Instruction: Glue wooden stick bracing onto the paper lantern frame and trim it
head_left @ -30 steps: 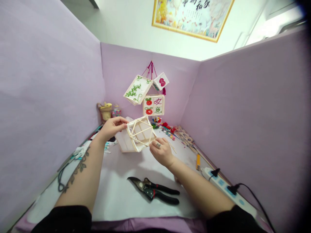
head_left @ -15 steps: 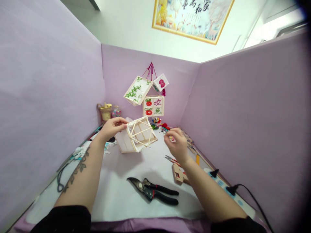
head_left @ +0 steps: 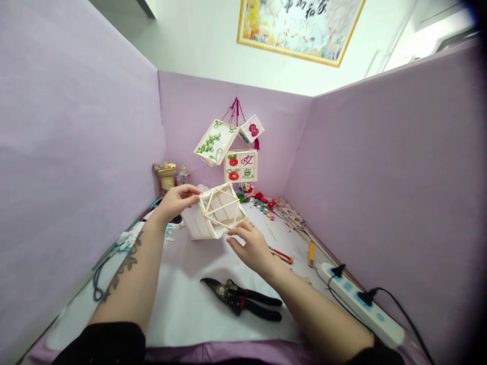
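A paper lantern with a frame of thin wooden sticks (head_left: 221,207) is tilted above the table, its crossed-stick end facing me. My left hand (head_left: 178,203) pinches its upper left corner between thumb and fingers. Close to the lantern's lower right corner is my right hand (head_left: 251,248), thumb and forefinger apart; whether a fingertip touches the sticks I cannot tell. Black-handled pruning shears (head_left: 238,300) lie on the table below the hands. Orange-handled scissors (head_left: 281,255) show partly behind the right hand. The glue gun is almost wholly hidden by my right forearm.
Decorated lanterns (head_left: 240,166) hang at the back wall. A power strip (head_left: 361,300) with black plugs and a yellow utility knife (head_left: 311,253) lie on the right. Small paint pots (head_left: 266,210) and loose sticks are at the back right. White scraps (head_left: 129,241) line the left.
My right hand has moved left and slightly down, from beside the lantern to its lower right corner, and its fingers have parted. The left hand and lantern have hardly moved.
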### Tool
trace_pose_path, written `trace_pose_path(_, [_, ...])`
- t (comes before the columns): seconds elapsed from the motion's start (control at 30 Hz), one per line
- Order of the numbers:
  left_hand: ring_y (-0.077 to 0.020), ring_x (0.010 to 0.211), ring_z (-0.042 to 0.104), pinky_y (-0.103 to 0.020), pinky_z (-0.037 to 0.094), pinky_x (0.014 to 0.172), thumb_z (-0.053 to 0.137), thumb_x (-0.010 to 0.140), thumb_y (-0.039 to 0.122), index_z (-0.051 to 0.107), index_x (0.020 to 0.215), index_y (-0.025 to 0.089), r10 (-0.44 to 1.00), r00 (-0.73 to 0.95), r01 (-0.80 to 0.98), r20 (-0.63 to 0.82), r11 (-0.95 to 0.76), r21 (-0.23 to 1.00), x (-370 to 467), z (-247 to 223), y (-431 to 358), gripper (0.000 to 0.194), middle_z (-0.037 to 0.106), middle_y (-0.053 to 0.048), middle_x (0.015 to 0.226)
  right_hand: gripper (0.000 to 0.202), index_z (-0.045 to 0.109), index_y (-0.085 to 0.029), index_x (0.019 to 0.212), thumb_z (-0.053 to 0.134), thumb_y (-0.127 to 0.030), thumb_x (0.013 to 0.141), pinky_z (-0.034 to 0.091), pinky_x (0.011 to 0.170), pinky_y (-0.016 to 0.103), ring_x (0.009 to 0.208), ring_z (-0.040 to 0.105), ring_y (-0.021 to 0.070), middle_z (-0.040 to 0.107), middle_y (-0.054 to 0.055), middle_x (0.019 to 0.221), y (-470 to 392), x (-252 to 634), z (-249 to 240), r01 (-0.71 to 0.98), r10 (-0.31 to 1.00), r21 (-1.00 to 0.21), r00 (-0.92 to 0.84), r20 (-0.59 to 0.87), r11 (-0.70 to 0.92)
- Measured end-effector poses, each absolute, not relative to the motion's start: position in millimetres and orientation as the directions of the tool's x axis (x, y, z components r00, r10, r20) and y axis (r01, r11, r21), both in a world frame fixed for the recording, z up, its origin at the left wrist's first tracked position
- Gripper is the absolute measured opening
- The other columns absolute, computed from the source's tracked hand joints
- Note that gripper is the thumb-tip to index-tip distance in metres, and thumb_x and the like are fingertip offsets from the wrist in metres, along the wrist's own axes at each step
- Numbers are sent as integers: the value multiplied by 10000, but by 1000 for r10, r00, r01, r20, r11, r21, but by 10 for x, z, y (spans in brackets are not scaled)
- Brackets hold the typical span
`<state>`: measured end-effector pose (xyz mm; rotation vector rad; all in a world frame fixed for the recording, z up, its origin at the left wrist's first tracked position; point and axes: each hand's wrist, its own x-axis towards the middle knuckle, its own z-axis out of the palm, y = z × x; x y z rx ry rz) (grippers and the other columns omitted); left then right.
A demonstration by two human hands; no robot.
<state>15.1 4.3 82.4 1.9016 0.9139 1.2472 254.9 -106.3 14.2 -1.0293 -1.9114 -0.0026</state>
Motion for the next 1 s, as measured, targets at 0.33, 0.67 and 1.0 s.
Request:
trace_pose_path(0.33, [-154, 690, 588, -247, 442, 607, 725, 682, 443, 698, 868, 154, 829, 318, 188, 460, -531, 826, 174, 829, 24, 345, 683, -35, 785, 109, 605, -202, 726, 574, -157, 820, 463, 726, 291, 775, 575, 171, 576, 32, 824, -1026, 2160, 271, 714, 754, -444, -179, 632, 541])
trace_pose_path(0.67, [-165, 708, 599, -256, 458, 620, 726, 668, 450, 694, 861, 156, 832, 311, 192, 460, -528, 827, 176, 842, 22, 353, 689, -40, 805, 351, 561, -196, 659, 397, -311, 947, 431, 598, 274, 636, 547, 158, 596, 41, 712, -1157, 3274, 323, 784, 865, -506, -77, 496, 360])
trace_pose_path(1.0, [-142, 667, 571, -226, 431, 584, 733, 683, 458, 703, 868, 160, 829, 299, 225, 472, -542, 810, 150, 829, 48, 352, 677, -30, 775, 65, 682, -208, 804, 675, -269, 824, 449, 716, 290, 845, 628, 198, 670, 52, 891, -1131, 2727, 226, 879, 886, -323, -200, 418, 351])
